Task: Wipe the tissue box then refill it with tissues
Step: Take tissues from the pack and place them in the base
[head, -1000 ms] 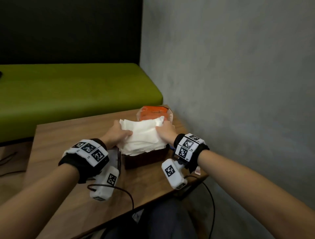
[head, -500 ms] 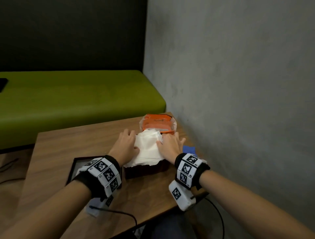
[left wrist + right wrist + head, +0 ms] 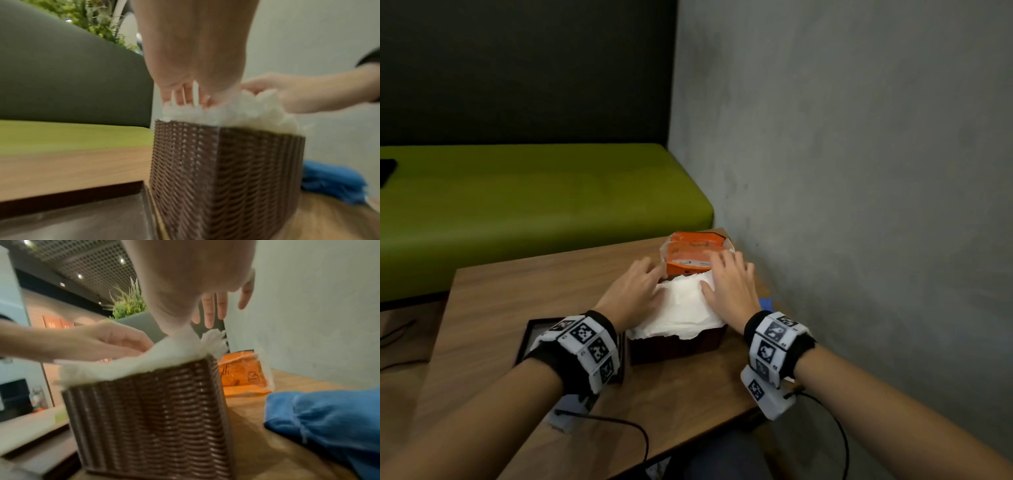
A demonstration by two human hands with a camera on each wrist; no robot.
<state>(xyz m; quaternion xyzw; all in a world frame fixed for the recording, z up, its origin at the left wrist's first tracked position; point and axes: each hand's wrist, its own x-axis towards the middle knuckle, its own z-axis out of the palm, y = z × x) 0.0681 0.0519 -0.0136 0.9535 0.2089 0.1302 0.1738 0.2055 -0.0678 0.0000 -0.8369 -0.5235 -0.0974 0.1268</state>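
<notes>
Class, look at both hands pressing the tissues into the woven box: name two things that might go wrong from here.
1. The tissues bulge above the rim of the woven box and overhang its near edge; harder pressing by the left hand and right hand may crumple or tear them.
2. The lid lies beside the box; it may not seat over the heaped stack.

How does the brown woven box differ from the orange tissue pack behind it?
The woven box is dark brown, rigid and open-topped, heaped with white tissues; the orange pack is thin, crinkled plastic. Both hands press on the box's tissues, left hand and right hand; the pack lies untouched. Both stand on the wooden table.
</notes>
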